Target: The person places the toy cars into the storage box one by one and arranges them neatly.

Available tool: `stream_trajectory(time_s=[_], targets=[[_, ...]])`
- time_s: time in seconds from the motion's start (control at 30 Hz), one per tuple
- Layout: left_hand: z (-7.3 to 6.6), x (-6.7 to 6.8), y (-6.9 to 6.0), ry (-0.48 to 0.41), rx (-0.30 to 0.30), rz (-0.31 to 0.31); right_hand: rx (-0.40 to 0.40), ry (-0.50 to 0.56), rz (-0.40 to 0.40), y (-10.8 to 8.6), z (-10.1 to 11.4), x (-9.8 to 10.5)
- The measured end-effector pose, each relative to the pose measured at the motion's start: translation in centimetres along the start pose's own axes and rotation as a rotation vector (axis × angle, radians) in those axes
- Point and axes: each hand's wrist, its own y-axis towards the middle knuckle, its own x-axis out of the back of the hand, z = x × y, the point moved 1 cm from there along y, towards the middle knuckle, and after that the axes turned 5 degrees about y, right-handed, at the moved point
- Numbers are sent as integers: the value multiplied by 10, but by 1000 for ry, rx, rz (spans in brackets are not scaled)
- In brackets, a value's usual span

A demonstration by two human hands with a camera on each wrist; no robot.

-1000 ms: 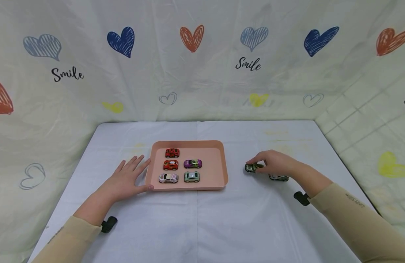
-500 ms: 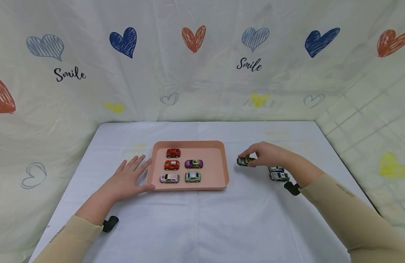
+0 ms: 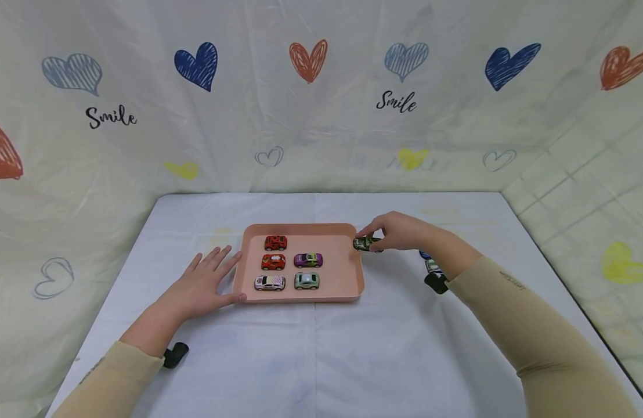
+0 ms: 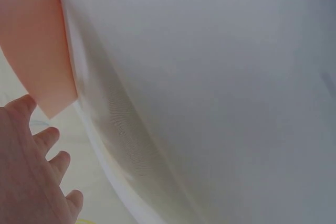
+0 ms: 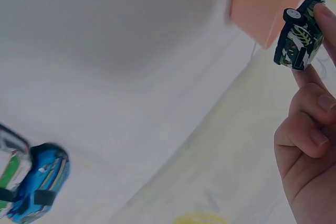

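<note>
In the head view my right hand (image 3: 405, 232) pinches a green camouflage toy car (image 3: 365, 243) between thumb and finger, at the right rim of the pink tray (image 3: 337, 244). The right wrist view shows the same toy car (image 5: 302, 38) held up off the table, its wheels visible. My left hand (image 3: 198, 287) lies with fingers spread at the tray's left edge, its thumb touching the near left corner. Inside the tray stand two red toy cars (image 3: 273, 262), a purple one (image 3: 308, 260), a white one (image 3: 270, 283) and a pale green one (image 3: 306, 281).
Right of the tray, partly hidden by my right wrist, are a blue toy car (image 5: 44, 179) and a white-and-green toy car (image 5: 13, 166) side by side. A white cloth covers the table (image 3: 311, 354). A patterned curtain (image 3: 342, 133) hangs behind it.
My right hand has carried the camouflage car leftward and away from me, from beside the other loose cars to the tray's right rim. The left hand stays at the tray's left edge.
</note>
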Motion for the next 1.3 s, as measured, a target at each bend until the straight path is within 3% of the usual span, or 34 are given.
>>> stream_trajectory(time_s=[0.5, 1.1, 1.3], targets=[[-1, 0, 0, 4, -4, -24, 15, -19, 13, 42, 42, 0], [0, -2, 1, 8, 8, -5, 56, 7, 57, 87, 79, -13], [0, -1, 1, 9, 5, -18, 45, -60, 88, 104, 87, -21]])
